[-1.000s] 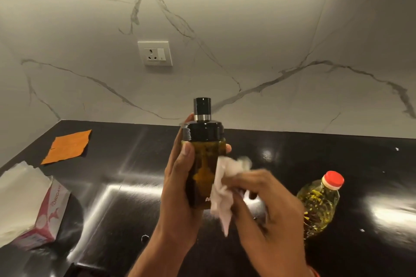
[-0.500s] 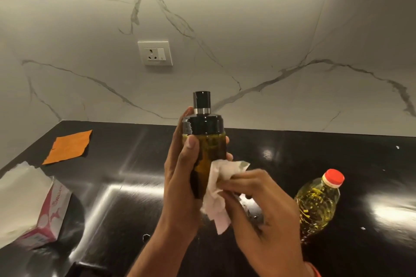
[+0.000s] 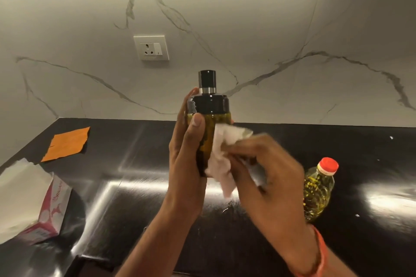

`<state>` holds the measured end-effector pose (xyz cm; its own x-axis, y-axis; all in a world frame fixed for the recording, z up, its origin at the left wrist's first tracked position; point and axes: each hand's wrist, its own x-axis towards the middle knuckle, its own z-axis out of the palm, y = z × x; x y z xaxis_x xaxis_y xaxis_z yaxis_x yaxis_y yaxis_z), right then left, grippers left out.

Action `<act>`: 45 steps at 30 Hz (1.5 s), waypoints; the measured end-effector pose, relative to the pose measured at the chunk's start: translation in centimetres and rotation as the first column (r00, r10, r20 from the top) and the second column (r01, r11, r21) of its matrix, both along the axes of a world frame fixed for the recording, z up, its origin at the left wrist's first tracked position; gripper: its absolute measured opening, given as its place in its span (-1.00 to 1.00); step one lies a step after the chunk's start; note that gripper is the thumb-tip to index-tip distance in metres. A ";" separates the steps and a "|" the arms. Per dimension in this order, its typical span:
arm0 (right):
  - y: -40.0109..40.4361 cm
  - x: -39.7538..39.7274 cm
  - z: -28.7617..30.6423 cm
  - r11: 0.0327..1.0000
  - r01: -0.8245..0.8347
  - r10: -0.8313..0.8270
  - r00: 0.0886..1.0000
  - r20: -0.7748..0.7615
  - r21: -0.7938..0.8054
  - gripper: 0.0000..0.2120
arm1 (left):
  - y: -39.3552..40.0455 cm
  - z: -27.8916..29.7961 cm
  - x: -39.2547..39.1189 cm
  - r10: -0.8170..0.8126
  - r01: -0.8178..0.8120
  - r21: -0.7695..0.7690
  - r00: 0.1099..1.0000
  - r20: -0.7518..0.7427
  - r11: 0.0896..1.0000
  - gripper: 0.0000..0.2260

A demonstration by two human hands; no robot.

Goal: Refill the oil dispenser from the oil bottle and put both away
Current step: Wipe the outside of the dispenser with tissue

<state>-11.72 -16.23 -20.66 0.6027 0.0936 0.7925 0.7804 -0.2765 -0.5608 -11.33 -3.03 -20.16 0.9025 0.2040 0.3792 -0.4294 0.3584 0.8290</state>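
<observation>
Black glossy counter (image 3: 139, 186), marble wall behind: left hand (image 3: 186, 159) wraps the upright oil dispenser (image 3: 208, 119) above mid-counter; right hand (image 3: 265, 171) pinches a tissue (image 3: 221, 153) against its side. Glass likely heavy, oil-slick; grip the body low. Capped oil bottle (image 3: 318, 186) stands toward the counter's right.

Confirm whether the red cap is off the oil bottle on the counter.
No: the red cap sits on the neck of the oil bottle, which stands on the black counter.

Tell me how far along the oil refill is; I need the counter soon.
Refilling looks done: the oil dispenser is capped with oil inside, the oil bottle capped on the counter. In hand: left hand holds it, right hand wipes with a tissue. Left: putting both away.
</observation>
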 end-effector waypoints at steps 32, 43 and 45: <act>0.3 -0.7 -1.1 0.636 -0.252 0.715 0.549 -0.433 0.730 -0.44 | -0.9 0.5 -0.2 -0.122 0.163 0.331 0.983 -0.141 0.929 -0.58; 0.6 -2.7 -1.0 0.896 -0.249 0.407 0.795 -0.451 0.368 -0.37 | -2.6 0.7 -0.1 0.063 -0.053 0.144 0.996 -0.066 0.988 -0.76; 0.4 -2.6 -1.2 0.945 -0.183 0.290 0.853 -0.433 0.273 -0.53 | -2.3 0.8 0.0 0.065 -0.056 0.114 0.995 -0.073 0.992 -0.65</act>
